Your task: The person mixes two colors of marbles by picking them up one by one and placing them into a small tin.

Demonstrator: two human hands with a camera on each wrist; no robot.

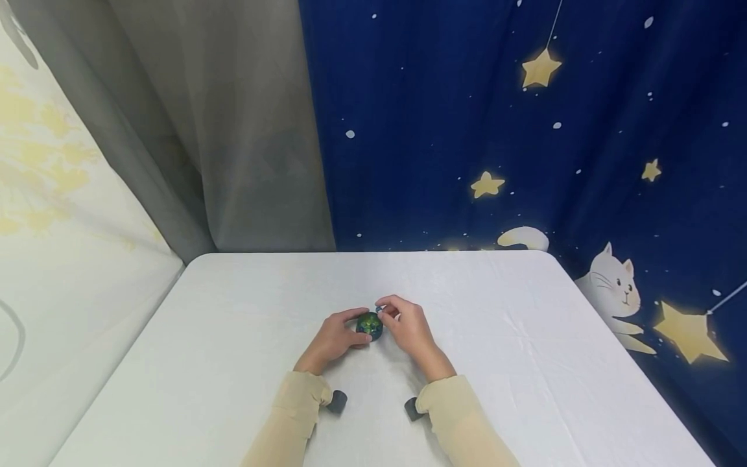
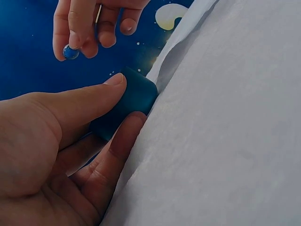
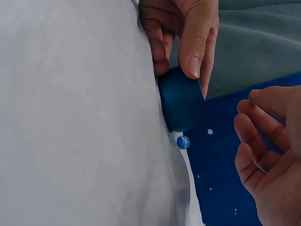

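In the head view, a round dark-teal container (image 1: 369,326) with a green-patterned top or contents is on the white table. My left hand (image 1: 336,336) grips its side, thumb near and fingers far; its smooth teal wall (image 2: 134,96) fills that grip in the left wrist view. Just right of it, my right hand (image 1: 410,329) pinches a small blue glass marble (image 2: 70,52) between thumb and forefinger, apart from the container. The right wrist view has a blue swirled marble (image 3: 183,142) close beside the container. My right hand's fingertips (image 3: 247,107) mostly hide what they hold there.
The white-covered table (image 1: 233,305) reaches back to a grey curtain (image 1: 257,130) and a blue star-patterned curtain (image 1: 420,130). Dark wrist devices (image 1: 336,402) sit at both cuffs. A pale cloth wall (image 1: 70,259) borders the left side.
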